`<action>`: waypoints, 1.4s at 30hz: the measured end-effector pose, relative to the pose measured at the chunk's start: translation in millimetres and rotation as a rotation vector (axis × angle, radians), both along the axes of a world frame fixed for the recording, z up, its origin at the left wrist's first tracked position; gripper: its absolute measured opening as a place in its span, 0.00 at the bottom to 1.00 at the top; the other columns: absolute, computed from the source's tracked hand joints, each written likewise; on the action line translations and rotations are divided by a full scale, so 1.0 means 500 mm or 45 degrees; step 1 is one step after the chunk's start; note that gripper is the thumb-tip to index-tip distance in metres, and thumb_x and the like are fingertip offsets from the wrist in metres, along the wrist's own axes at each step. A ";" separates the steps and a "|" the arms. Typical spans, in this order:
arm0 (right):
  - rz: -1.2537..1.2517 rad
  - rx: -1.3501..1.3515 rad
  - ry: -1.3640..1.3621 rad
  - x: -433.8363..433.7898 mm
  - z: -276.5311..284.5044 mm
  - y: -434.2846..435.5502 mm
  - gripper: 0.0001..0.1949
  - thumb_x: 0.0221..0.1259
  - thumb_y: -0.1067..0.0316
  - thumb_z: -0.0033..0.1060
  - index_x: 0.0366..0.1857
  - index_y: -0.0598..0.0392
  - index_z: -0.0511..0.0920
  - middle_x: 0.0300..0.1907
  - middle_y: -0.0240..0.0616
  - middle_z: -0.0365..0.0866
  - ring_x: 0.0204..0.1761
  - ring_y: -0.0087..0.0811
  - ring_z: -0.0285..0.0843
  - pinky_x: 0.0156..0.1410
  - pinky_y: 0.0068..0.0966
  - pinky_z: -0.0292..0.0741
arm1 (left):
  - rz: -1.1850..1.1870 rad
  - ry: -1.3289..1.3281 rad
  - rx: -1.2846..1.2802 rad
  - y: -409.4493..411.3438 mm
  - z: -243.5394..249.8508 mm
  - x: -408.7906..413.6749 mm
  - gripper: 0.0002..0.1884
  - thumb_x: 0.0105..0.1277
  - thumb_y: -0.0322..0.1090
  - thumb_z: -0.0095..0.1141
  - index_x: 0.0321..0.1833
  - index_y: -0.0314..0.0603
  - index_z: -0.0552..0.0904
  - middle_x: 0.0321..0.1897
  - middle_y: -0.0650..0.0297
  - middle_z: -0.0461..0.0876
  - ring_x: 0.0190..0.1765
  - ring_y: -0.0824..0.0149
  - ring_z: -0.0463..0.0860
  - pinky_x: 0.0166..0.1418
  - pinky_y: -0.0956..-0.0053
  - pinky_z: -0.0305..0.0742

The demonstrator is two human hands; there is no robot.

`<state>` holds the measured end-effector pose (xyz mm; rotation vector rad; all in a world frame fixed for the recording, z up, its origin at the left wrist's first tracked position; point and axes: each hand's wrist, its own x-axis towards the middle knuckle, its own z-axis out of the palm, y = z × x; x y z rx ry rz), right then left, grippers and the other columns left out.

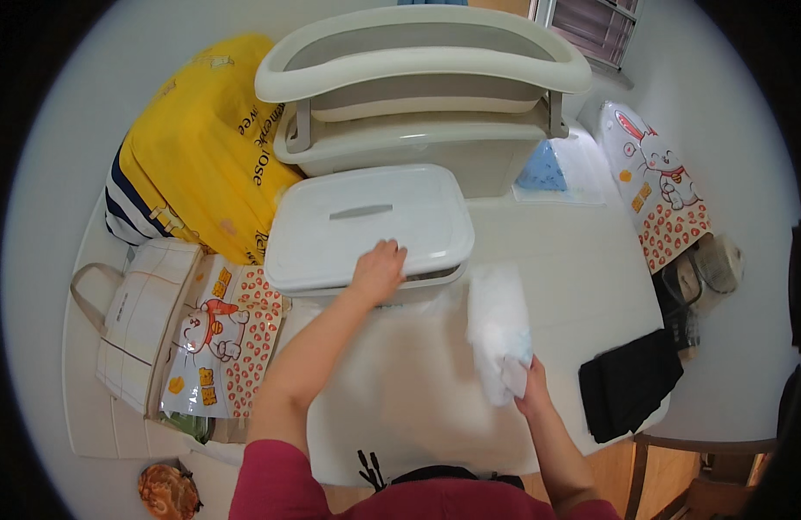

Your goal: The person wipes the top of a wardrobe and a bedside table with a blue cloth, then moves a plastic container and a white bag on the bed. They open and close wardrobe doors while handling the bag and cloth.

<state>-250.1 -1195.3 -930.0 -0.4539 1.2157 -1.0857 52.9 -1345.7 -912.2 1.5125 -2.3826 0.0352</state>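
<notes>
My left hand (380, 273) grips the front edge of a white plastic lid (368, 227) with a recessed handle slot. The lid lies over a white storage box (433, 283), and a dark gap shows beneath its front right edge. What the box holds is hidden. To the right of the box, my right hand (534, 389) holds the lower end of a white, soft, folded bundle (500, 312), which looks like a diaper or cloth. The bundle is above the white tabletop (387, 383).
Behind stand a folded baby bathtub (420, 65) and a larger bin (426, 162). At left are a yellow cloth cover (205, 136), a canvas bag (140, 318) and a rabbit-print bag (212, 338). Folded black cloth (628, 383) and another rabbit-print bag (664, 182) lie right.
</notes>
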 end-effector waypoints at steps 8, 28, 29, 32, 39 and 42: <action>0.322 -0.035 -0.393 0.133 0.037 -0.245 0.19 0.60 0.61 0.58 0.50 0.64 0.74 0.45 0.40 0.79 0.45 0.33 0.79 0.48 0.29 0.78 | -0.049 0.166 0.071 -0.068 0.190 0.048 0.19 0.50 0.35 0.65 0.46 0.38 0.80 0.40 0.57 0.79 0.47 0.51 0.76 0.48 0.62 0.73; 0.759 -0.524 0.551 0.261 -0.196 -0.035 0.10 0.64 0.65 0.52 0.39 0.60 0.77 0.29 0.42 0.79 0.26 0.31 0.79 0.33 0.27 0.75 | -0.049 -0.164 0.165 0.004 0.039 -0.014 0.29 0.45 0.35 0.67 0.54 0.46 0.75 0.42 0.61 0.73 0.46 0.59 0.74 0.43 0.65 0.75; 0.831 -0.357 0.591 0.216 -0.209 0.016 0.11 0.64 0.65 0.52 0.41 0.60 0.77 0.30 0.43 0.80 0.28 0.33 0.81 0.35 0.28 0.77 | -0.078 -0.166 0.112 0.010 -0.005 -0.010 0.29 0.45 0.35 0.67 0.54 0.47 0.75 0.42 0.62 0.73 0.46 0.59 0.74 0.42 0.67 0.75; 1.052 -0.087 0.968 0.072 -0.341 0.176 0.13 0.62 0.63 0.55 0.43 0.60 0.77 0.32 0.40 0.82 0.29 0.29 0.81 0.35 0.27 0.76 | -0.157 -0.144 0.005 0.017 -0.081 0.002 0.32 0.44 0.34 0.68 0.57 0.47 0.74 0.42 0.62 0.72 0.46 0.60 0.72 0.41 0.69 0.75; 0.880 0.428 0.942 -0.139 -0.335 0.388 0.12 0.57 0.62 0.55 0.36 0.60 0.80 0.28 0.43 0.83 0.26 0.32 0.82 0.38 0.30 0.78 | -0.185 -0.178 -0.091 0.013 -0.139 0.014 0.35 0.51 0.34 0.64 0.65 0.51 0.68 0.59 0.48 0.67 0.61 0.49 0.65 0.65 0.55 0.61; 0.808 0.466 0.975 -0.142 -0.316 0.387 0.12 0.57 0.62 0.54 0.36 0.60 0.81 0.29 0.42 0.83 0.26 0.31 0.82 0.37 0.30 0.78 | -0.174 -0.129 0.041 -0.004 -0.192 0.062 0.36 0.52 0.31 0.62 0.68 0.52 0.65 0.63 0.46 0.63 0.64 0.46 0.62 0.69 0.54 0.56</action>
